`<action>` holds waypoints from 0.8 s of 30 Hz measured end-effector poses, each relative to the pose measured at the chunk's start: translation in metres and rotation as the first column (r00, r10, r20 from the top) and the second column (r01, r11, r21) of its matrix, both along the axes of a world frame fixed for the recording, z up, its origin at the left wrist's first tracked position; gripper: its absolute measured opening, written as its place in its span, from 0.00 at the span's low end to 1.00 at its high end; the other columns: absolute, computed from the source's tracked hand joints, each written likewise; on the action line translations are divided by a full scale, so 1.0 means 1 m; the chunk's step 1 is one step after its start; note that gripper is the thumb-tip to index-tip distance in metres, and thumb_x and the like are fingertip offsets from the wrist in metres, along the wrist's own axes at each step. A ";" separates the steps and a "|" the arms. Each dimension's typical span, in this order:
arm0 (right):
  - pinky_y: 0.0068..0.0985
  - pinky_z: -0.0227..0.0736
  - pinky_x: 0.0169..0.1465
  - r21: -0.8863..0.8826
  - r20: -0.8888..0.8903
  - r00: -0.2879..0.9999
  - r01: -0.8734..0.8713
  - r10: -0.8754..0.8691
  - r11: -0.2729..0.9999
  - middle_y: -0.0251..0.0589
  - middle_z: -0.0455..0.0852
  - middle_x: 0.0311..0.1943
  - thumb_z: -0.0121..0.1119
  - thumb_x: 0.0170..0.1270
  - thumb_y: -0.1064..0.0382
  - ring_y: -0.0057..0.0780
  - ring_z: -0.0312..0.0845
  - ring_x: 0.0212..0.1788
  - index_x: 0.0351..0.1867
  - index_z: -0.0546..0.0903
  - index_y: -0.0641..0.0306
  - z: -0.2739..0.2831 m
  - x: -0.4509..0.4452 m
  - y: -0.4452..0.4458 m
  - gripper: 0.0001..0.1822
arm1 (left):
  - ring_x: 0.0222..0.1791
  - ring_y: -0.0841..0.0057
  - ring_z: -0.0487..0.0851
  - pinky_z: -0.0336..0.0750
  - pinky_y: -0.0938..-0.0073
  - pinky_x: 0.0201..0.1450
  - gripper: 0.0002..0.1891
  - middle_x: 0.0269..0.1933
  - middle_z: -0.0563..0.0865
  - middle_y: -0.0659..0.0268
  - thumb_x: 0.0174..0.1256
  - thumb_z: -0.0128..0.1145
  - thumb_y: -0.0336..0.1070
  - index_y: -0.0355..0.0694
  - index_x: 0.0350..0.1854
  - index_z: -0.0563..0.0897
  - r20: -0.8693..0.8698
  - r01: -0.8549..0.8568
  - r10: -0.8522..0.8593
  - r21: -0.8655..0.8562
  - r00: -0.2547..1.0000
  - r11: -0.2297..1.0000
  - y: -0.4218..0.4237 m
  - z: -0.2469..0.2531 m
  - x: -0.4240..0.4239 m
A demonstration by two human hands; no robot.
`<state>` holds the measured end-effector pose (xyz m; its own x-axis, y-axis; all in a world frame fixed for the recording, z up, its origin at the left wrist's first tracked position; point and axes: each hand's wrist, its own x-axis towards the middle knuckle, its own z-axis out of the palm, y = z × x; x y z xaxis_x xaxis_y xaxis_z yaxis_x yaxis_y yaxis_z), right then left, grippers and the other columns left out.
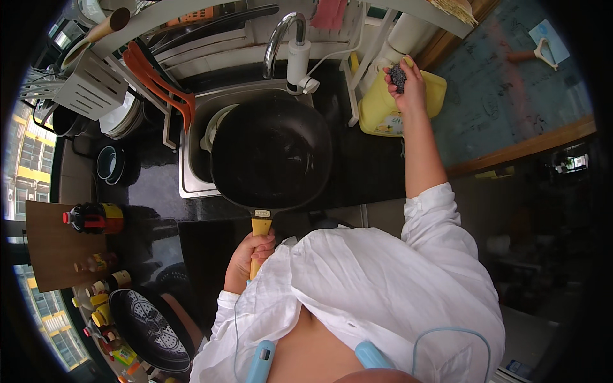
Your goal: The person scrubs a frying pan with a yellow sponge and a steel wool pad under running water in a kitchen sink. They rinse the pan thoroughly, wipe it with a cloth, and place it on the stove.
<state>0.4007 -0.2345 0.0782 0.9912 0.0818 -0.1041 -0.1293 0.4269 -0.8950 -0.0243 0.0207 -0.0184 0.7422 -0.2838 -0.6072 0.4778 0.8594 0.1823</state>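
My left hand (250, 253) grips the yellow handle (261, 226) of a dark wok-like frying pan (268, 153). The pan hangs over the steel sink (201, 189) and the counter at its right, its inside facing up with a wet shine. In my right hand (413, 88) is a dark grey steel wool scourer (397, 79), held above a yellow detergent jug (378, 112). A small yellow rounded piece (408, 61) shows at my fingers; whether it is the jug's cap or part of the scourer, I cannot tell. Pale dishes (218, 125) in the sink are partly hidden by the pan.
A chrome faucet (282, 43) arches behind the pan. A white rack leg (352, 91) stands beside the jug. Orange utensils (158, 81) hang left of the sink. Small bowls (110, 163), a dark sauce bottle (96, 219) and a steamer plate (151, 330) are at the left.
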 end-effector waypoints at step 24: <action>0.18 0.68 0.26 -0.317 0.170 0.985 0.017 0.039 0.948 0.51 0.88 0.42 0.61 0.72 0.54 0.32 0.86 0.32 0.56 0.69 0.59 -0.008 -0.025 -0.014 0.19 | 0.12 0.87 0.66 0.61 0.87 0.13 0.15 0.23 0.74 0.68 0.63 0.62 0.26 0.35 0.51 0.74 -0.036 -0.123 0.124 0.021 0.992 0.992 -0.006 0.006 0.001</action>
<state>0.3761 -0.2484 0.0706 0.9955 0.0834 0.0458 0.0359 0.1174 -0.9924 -0.0232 0.0149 -0.0129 0.7479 -0.1798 -0.6390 0.3747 0.9089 0.1829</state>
